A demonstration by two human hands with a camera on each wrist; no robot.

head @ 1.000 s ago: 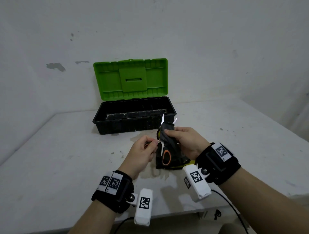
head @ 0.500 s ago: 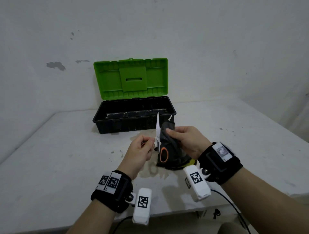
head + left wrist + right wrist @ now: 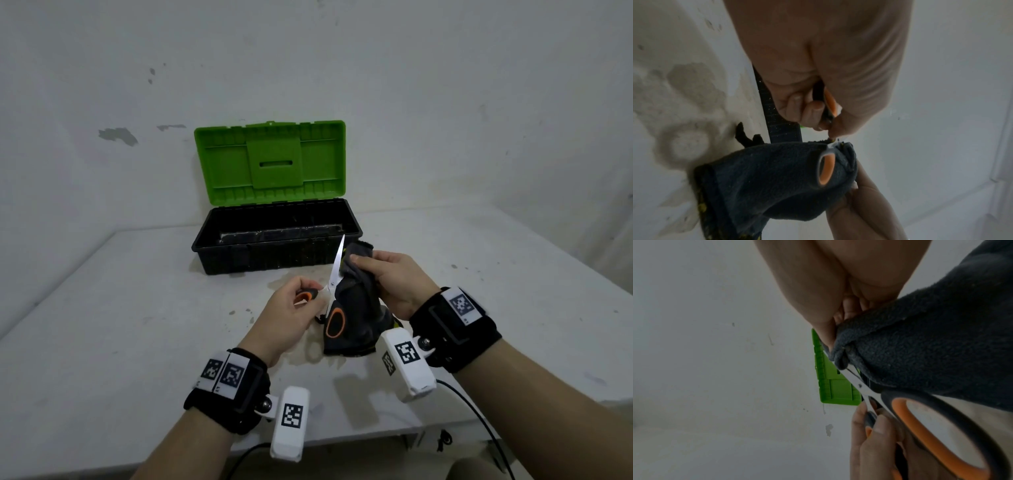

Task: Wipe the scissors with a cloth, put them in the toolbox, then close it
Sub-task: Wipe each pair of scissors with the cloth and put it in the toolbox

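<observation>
Since the earlier frame: scissors [image 3: 337, 270] spread wider, exposed blade tilted right. Scissors, one: held before the toolbox [image 3: 277, 240], long axis toward it. Left hand [image 3: 291, 317] fingers pinched on one handle; right hand [image 3: 390, 277] fingers clamped on cloth [image 3: 356, 308], one, round second blade. Toolbox, one, lid up.

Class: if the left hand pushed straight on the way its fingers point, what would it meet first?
Probably the dark cloth held by the right hand; the left hand, gripping the scissors, points that way, though depth is uncertain.
</observation>
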